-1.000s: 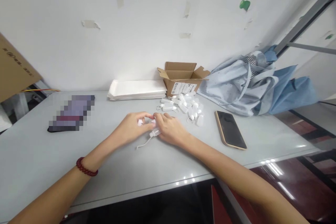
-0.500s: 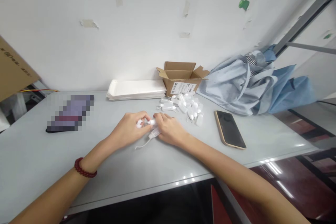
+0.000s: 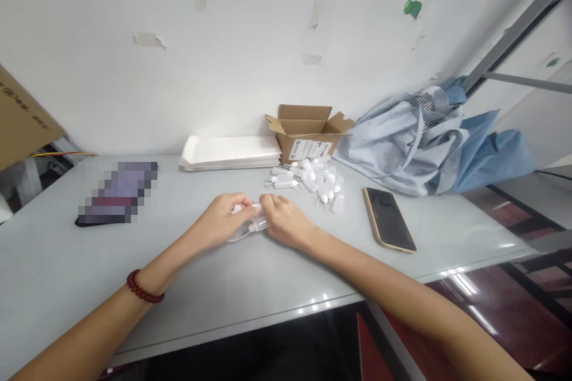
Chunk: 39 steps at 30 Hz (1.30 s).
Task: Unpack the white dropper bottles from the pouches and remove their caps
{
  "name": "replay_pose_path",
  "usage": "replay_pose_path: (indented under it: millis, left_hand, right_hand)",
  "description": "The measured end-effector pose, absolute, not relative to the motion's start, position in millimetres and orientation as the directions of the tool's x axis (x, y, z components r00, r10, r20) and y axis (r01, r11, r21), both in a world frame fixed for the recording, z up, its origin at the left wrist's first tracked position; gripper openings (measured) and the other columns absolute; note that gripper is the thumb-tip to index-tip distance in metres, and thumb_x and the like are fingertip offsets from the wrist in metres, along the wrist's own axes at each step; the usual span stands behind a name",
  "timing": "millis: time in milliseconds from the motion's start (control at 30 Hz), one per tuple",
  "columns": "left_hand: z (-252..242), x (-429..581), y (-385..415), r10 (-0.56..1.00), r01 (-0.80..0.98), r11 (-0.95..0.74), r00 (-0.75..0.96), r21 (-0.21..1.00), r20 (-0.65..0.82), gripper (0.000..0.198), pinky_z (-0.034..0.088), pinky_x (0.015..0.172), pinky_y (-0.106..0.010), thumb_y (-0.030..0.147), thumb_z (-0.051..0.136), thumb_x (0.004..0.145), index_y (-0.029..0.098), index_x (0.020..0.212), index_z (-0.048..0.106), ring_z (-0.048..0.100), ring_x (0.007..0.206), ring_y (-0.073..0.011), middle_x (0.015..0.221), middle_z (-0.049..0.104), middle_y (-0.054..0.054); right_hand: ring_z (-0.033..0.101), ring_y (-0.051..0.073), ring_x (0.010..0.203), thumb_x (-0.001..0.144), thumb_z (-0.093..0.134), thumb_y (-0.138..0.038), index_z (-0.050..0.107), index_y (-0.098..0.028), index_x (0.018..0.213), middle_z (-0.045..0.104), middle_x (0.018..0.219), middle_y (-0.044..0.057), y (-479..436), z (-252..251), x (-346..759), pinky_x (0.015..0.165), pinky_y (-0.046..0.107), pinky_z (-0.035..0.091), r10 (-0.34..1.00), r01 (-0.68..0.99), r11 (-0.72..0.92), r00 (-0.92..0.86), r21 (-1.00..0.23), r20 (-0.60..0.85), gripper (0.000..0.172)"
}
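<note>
My left hand (image 3: pixel 218 221) and my right hand (image 3: pixel 288 221) meet over the middle of the grey table (image 3: pixel 187 286). Both have their fingers curled round one small clear plastic bottle (image 3: pixel 257 225) with a thin white strap trailing under my left hand. A white cap shows between my left fingers. A red bead bracelet (image 3: pixel 143 287) sits on my left wrist. Behind my right hand lies a pile of several like small bottles (image 3: pixel 315 181).
An open cardboard box (image 3: pixel 306 131) and a stack of white trays (image 3: pixel 231 152) stand by the wall. A phone (image 3: pixel 388 217) lies face up to the right, with a blue bag (image 3: pixel 429 143) behind it. A dark blurred object (image 3: pixel 116 193) lies at left.
The hands have drawn closer together on the bottle, and the trailing strap has been pulled in under my left hand. The camera shifted slightly.
</note>
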<state>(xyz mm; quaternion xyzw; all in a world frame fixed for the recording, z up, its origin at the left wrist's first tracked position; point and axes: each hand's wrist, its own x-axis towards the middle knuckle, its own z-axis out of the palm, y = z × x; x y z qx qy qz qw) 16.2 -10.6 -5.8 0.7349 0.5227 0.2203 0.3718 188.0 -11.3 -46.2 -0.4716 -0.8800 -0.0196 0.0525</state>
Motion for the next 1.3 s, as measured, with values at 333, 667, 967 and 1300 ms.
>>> replay_pose_path:
  millis: [333, 667, 967, 1300]
  left_hand:
    - [-5.3, 15.4, -8.8, 0.862, 0.346, 0.199, 0.383, 0.917, -0.331, 0.039, 0.012, 0.048, -0.026, 0.038, 0.062, 0.074, 0.020, 0.057, 0.032, 0.018, 0.049, -0.0073, 0.057, 0.023, 0.006]
    - [-8.7, 9.9, -1.8, 0.695, 0.213, 0.505, 0.475, 0.837, -0.540, 0.028, 0.008, 0.042, -0.024, 0.034, 0.056, 0.074, 0.018, 0.057, 0.041, 0.012, 0.039, -0.0031, 0.051, 0.027, 0.007]
    - [-3.3, 4.8, -2.9, 0.859, 0.504, -0.001, 0.442, 0.864, -0.257, 0.026, 0.024, 0.048, -0.022, 0.043, 0.060, 0.076, 0.018, 0.070, 0.054, 0.033, 0.050, -0.0094, 0.057, 0.040, 0.005]
    - [-11.0, 11.7, -2.1, 0.805, 0.417, 0.224, 0.430, 0.881, -0.409, 0.036, 0.016, 0.046, -0.026, 0.040, 0.046, 0.082, 0.019, 0.055, 0.037, 0.021, 0.044, -0.0077, 0.052, 0.030, 0.005]
  right_hand:
    - [0.055, 0.023, 0.077, 0.089, 0.029, -0.004, 0.050, -0.012, 0.098, 0.056, 0.084, 0.012, -8.7, -58.9, 188.2, 0.058, 0.030, 0.046, 0.754, 0.781, 0.587, -0.624, 0.215, 0.206, 0.024]
    - [0.054, 0.021, 0.078, 0.094, 0.024, -0.007, 0.049, -0.011, 0.102, 0.058, 0.087, 0.012, -11.3, -59.3, 187.0, 0.056, 0.029, 0.045, 0.723, 0.756, 0.621, -0.655, 0.207, 0.221, 0.027]
    - [0.055, 0.022, 0.082, 0.087, 0.043, -0.012, 0.048, -0.010, 0.106, 0.060, 0.094, 0.011, -8.8, -57.0, 190.6, 0.056, 0.029, 0.041, 0.759, 0.785, 0.616, -0.614, 0.069, 0.217, 0.020]
    - [0.054, 0.021, 0.078, 0.091, 0.038, -0.011, 0.048, -0.012, 0.102, 0.061, 0.093, 0.011, -9.0, -58.9, 189.4, 0.055, 0.028, 0.040, 0.710, 0.744, 0.664, -0.660, 0.079, 0.246, 0.015]
